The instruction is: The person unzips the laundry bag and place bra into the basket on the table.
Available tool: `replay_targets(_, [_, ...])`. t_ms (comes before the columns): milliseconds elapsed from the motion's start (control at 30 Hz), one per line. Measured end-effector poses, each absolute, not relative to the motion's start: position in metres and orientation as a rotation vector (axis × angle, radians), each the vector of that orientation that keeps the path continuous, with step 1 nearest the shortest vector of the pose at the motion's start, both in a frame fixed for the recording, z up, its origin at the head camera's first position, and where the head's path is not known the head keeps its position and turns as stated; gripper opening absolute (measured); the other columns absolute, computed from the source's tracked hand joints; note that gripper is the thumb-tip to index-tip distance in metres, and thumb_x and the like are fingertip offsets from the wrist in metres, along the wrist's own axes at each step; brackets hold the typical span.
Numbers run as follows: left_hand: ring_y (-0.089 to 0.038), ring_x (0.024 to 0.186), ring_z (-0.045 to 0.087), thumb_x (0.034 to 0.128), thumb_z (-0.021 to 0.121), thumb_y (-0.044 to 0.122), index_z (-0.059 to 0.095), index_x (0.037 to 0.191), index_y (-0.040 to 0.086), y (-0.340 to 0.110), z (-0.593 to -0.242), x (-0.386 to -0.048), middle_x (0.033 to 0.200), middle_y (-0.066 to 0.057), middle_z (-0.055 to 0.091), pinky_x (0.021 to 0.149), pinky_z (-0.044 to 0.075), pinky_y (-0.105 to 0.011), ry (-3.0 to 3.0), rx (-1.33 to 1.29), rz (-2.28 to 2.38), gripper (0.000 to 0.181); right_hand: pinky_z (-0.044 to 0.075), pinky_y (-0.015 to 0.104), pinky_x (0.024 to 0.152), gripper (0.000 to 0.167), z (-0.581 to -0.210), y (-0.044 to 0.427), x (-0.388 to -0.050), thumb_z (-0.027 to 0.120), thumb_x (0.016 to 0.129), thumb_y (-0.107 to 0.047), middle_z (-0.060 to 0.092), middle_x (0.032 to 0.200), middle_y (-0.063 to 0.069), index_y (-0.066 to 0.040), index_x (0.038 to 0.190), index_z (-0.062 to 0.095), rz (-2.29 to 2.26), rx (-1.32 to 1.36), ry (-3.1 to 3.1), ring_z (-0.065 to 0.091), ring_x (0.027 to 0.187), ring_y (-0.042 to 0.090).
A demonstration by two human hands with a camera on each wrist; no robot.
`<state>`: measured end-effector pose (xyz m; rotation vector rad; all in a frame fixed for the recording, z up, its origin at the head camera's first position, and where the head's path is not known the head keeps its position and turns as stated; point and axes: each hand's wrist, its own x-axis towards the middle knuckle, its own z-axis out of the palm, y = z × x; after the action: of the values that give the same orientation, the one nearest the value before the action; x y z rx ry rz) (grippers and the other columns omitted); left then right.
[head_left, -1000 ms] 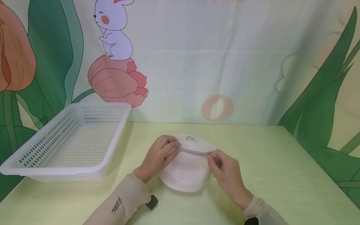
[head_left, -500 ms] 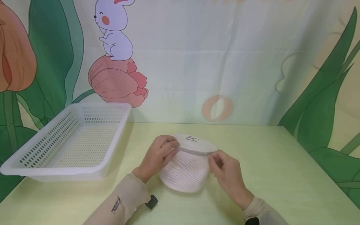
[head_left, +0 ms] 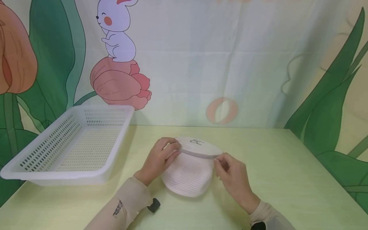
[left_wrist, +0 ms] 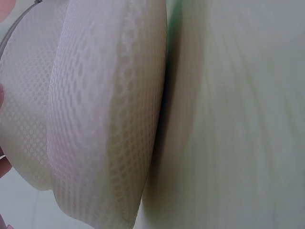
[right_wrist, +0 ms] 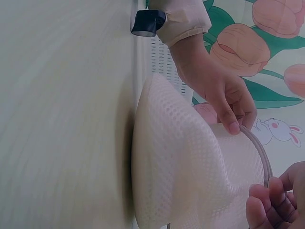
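Note:
A white mesh bag (head_left: 188, 175) with a grey zipper and dark markings on its pale top stands on the table. At the left end of the zipper, the left hand (head_left: 158, 159) pinches the bag's edge. The right hand (head_left: 235, 182) pinches the zipper's right end between thumb and forefinger; whether it holds a pull tab cannot be told. In the right wrist view the left hand (right_wrist: 217, 86) grips the rim from above, with the right hand (right_wrist: 281, 200) at the zipper nearer the camera. The mesh side (left_wrist: 95, 109) fills much of the left wrist view.
A white perforated plastic basket (head_left: 100, 174) rests at the left of the pale green table (head_left: 287, 172). Behind the table hangs a cloth backdrop (head_left: 184, 70) printed with a rabbit, flowers and leaves.
The left hand has shifted slightly left along the bag's edge, and the right hand slightly right. Both keep their pinch, and the bag stays nearly in place.

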<state>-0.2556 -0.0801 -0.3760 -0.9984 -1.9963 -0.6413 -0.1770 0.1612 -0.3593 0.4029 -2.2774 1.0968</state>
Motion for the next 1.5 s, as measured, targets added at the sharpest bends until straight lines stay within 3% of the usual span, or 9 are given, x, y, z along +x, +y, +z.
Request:
replay_targets(400, [-0.025,0.099,0.06,0.08,0.075,0.011,0.065,0.099,0.009,-0.08,-0.377,-0.256,0.103,-0.008,0.062,0.088,0.051,-0.038,-1.98,-1.009,-0.617,0.022,0.042,0.016,0.042,0.011,-0.361,0.161,-0.176,0.063,0.087,-0.001,0.057,0.057,-0.003,-0.007,0.078,0.061,1.117,0.386,-2.277,0.048,0.048,-0.003])
replay_targets(833, [-0.027,0.103,0.058,0.0825,0.071,0.027,0.065,0.104,0.01,-0.07,-0.367,-0.248,0.107,-0.009,0.063,0.093,0.048,-0.042,-1.967,-1.076,-0.585,0.028,0.045,0.016,0.043,0.009,-0.361,0.161,-0.177,0.062,0.088,-0.001,0.058,0.058,0.002,-0.006,0.08,0.062,1.151,0.404,-2.268,0.049,0.05,-0.002])
replay_targets(1100, [-0.024,0.102,0.058,0.0832,0.072,0.027,0.065,0.106,0.01,-0.055,-0.362,-0.238,0.106,-0.009,0.063,0.095,0.047,-0.039,-1.894,-1.155,-0.574,0.029,0.046,0.017,0.043,0.009,-0.361,0.159,-0.177,0.062,0.087,0.0,0.058,0.059,0.003,-0.006,0.08,0.062,1.16,0.399,-2.278,0.049,0.05,-0.002])
replay_targets(1500, [-0.02,0.101,0.058,0.0808,0.075,0.025,0.064,0.106,0.011,-0.044,-0.358,-0.226,0.107,-0.007,0.062,0.085,0.05,-0.032,-1.872,-1.16,-0.532,0.031,0.043,0.016,0.043,0.011,-0.36,0.158,-0.177,0.063,0.085,0.002,0.058,0.06,-0.003,-0.007,0.08,0.063,1.153,0.439,-2.242,0.05,0.052,-0.003])
